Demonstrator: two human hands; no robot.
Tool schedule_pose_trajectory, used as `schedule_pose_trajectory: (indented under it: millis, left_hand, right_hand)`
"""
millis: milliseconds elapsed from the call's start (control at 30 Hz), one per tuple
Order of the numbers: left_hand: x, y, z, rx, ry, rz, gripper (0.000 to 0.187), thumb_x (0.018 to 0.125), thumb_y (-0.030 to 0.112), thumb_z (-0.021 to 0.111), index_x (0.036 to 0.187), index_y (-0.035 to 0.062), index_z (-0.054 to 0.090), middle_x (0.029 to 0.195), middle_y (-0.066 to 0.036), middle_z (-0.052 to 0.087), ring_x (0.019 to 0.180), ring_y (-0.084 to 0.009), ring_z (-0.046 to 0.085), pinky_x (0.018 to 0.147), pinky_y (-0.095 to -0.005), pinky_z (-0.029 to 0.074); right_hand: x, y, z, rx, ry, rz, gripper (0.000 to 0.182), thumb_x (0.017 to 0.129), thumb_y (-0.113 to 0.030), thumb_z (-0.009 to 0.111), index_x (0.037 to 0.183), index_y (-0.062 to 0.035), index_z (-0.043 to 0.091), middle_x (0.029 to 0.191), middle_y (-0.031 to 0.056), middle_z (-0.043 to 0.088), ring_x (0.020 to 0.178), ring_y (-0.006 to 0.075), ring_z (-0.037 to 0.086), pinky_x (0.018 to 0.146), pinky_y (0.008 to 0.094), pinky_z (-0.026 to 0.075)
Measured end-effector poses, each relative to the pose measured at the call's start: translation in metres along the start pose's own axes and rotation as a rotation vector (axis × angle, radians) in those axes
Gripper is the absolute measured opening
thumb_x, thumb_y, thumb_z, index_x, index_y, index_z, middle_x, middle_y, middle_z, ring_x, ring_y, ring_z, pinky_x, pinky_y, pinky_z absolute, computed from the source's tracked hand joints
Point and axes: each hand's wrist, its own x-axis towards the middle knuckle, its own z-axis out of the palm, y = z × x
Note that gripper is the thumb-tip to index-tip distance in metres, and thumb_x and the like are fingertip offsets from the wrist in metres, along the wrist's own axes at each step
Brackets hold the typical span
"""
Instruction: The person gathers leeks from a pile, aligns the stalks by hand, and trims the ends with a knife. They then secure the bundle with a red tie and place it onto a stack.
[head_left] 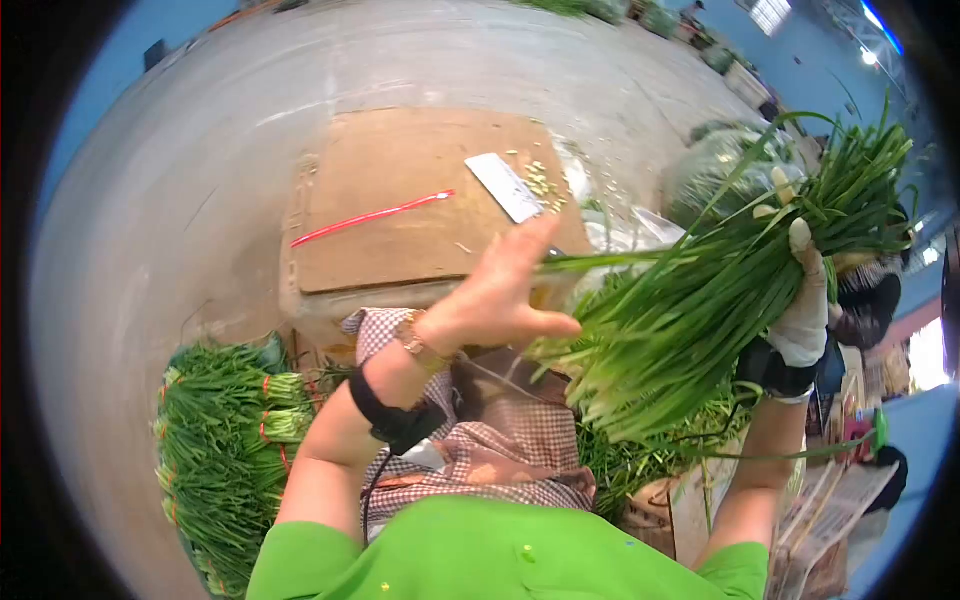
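Observation:
A large loose bunch of garlic chives (690,310) is held up on the right, its pale stem ends pointing down and left. My right hand (803,305), in a whitish glove, grips the bunch near its leafy end, fingers partly hidden by leaves. My left hand (500,290) is bare, thumb and fingers apart, just left of the stems with nothing in it. A few stray leaves reach toward its fingers. Beyond it, a wide-bladed knife (503,187) and a red strip (375,218) lie on a brown board (410,150).
Tied bundles of chives (225,460) are stacked at lower left. Cut bits (540,183) lie by the blade. A filled clear plastic bag (725,175) stands behind the bunch. Loose greens (640,455) lie below it. A checked cloth (500,465) covers my lap.

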Motion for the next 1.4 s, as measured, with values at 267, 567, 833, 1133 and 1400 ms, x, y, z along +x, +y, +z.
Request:
schedule_pose_trajectory:
  millis: [267, 567, 833, 1133, 1400]
  left_hand:
    - [-0.088, -0.031, 0.024, -1.307, -0.136, -0.426, 0.093, 0.071, 0.046, 0.070, 0.137, 0.0027, 0.021, 0.136, -0.010, 0.034, 0.121, -0.0171, 0.035, 0.098, -0.0339, 0.034]
    - [-0.126, -0.081, 0.053, -1.638, 0.383, -0.827, 0.047, 0.083, 0.027, 0.063, 0.118, 0.0011, 0.045, 0.107, -0.008, 0.057, 0.096, -0.0172, 0.056, 0.081, -0.0312, 0.048]
    - [-0.145, -0.089, 0.060, -1.776, 0.560, -0.844, 0.039, 0.094, 0.031, 0.041, 0.121, 0.0027, 0.044, 0.110, -0.011, 0.056, 0.096, -0.0209, 0.057, 0.084, -0.0348, 0.048]
    - [-0.134, -0.079, 0.040, -1.725, 0.486, -0.942, 0.044, 0.095, 0.040, 0.031, 0.114, 0.0054, 0.050, 0.103, -0.010, 0.061, 0.092, -0.0218, 0.059, 0.082, -0.0378, 0.049]
    - [-0.138, -0.091, 0.044, -1.761, 0.534, -0.875, 0.042, 0.094, 0.037, 0.037, 0.119, 0.0046, 0.046, 0.103, -0.010, 0.059, 0.089, -0.0203, 0.059, 0.080, -0.0351, 0.050]
  right_hand:
    - [0.102, 0.092, 0.097, 0.028, -0.201, 0.429, 0.024, 0.086, -0.017, 0.054, 0.102, -0.0004, 0.057, 0.093, 0.0093, 0.064, 0.080, 0.0179, 0.063, 0.074, 0.0305, 0.052]
    - [0.288, 0.193, 0.002, -0.946, -0.051, 0.063, 0.056, 0.082, -0.034, 0.063, 0.129, -0.0106, 0.043, 0.077, -0.0057, 0.054, 0.057, 0.0033, 0.040, 0.053, 0.0182, 0.034]
    - [0.127, 0.099, 0.059, -0.880, -0.145, 0.007, 0.026, 0.091, -0.022, 0.047, 0.106, -0.0054, 0.060, 0.084, 0.0062, 0.065, 0.069, 0.0096, 0.058, 0.063, 0.0209, 0.045]
    - [0.000, 0.244, 0.144, -1.456, -0.855, -0.436, 0.024, 0.079, -0.020, 0.058, 0.101, -0.0138, 0.063, 0.061, 0.0044, 0.056, 0.052, 0.0207, 0.056, 0.044, 0.0318, 0.045]
    - [0.027, 0.204, 0.128, -0.174, -0.463, 0.498, 0.019, 0.087, -0.017, 0.055, 0.097, -0.0019, 0.062, 0.079, 0.0034, 0.064, 0.055, 0.0066, 0.054, 0.049, 0.0163, 0.042]
